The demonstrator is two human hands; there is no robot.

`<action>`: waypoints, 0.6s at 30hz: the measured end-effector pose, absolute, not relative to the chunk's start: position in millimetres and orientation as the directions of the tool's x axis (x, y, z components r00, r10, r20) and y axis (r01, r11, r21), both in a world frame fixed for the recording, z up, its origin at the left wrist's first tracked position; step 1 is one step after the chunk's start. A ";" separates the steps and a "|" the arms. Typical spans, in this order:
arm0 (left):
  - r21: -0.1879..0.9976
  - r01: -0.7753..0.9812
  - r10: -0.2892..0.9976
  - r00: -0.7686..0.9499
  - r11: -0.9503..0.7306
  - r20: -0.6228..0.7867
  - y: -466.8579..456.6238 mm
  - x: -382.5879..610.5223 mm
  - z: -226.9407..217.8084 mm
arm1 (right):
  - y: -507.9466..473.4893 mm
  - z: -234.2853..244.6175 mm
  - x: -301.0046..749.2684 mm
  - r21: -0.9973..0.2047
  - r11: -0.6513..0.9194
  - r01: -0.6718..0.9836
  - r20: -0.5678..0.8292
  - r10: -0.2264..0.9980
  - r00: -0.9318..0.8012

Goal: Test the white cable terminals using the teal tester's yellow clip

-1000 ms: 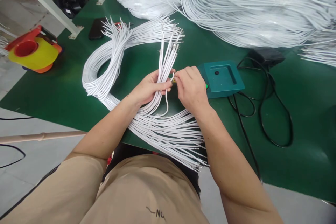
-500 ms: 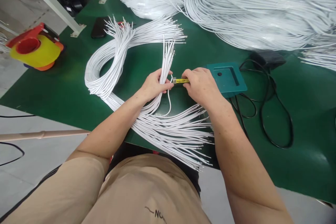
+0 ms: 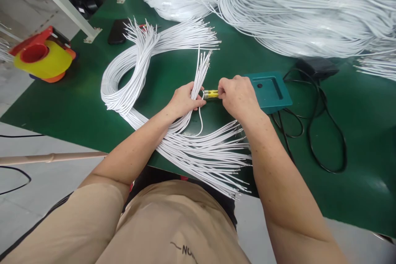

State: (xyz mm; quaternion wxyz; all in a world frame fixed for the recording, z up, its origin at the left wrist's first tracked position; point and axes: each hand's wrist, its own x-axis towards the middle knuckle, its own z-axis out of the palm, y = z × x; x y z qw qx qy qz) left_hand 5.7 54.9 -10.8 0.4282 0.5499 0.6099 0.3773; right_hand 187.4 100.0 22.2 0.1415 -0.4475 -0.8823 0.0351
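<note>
A small bunch of white cables (image 3: 201, 70) runs up through my left hand (image 3: 185, 100), which is closed round it. One cable of the bunch bends away by the thumb and meets the metal end of a slim yellow tool (image 3: 211, 94). My right hand (image 3: 237, 95) is closed on the other end of that tool, its fingertips partly hidden behind the knuckles. Below my hands, many more white cables (image 3: 204, 152) fan out toward the table's front edge. Their ends show small metal tips.
A looped cable bundle (image 3: 119, 76) lies to the left, with a dark phone-like object (image 3: 116, 33) behind it. A teal device (image 3: 269, 90) with black cords (image 3: 343, 148) sits right. Large cable heaps (image 3: 293, 12) fill the back. A tape dispenser (image 3: 43, 55) stands far left.
My right hand has turned slightly and its fingers are curled more tightly round the yellow tool. The held cable ends lean further right.
</note>
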 end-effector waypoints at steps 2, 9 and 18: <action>0.922 0.370 0.993 -0.027 0.113 -0.111 54.9 6.1 -11.1 | 98.4 22.7 191.6 -0.168 0.608 0.776 0.240 0.789 -0.566; 0.902 0.401 0.986 -0.030 0.163 -0.165 49.3 6.9 3.5 | 89.0 15.3 211.9 -0.051 0.341 0.939 0.394 0.871 -0.295; 0.980 0.089 0.983 0.028 0.176 -0.179 47.8 -2.1 3.9 | 77.5 29.3 209.3 -0.213 0.575 0.790 0.402 0.788 -0.466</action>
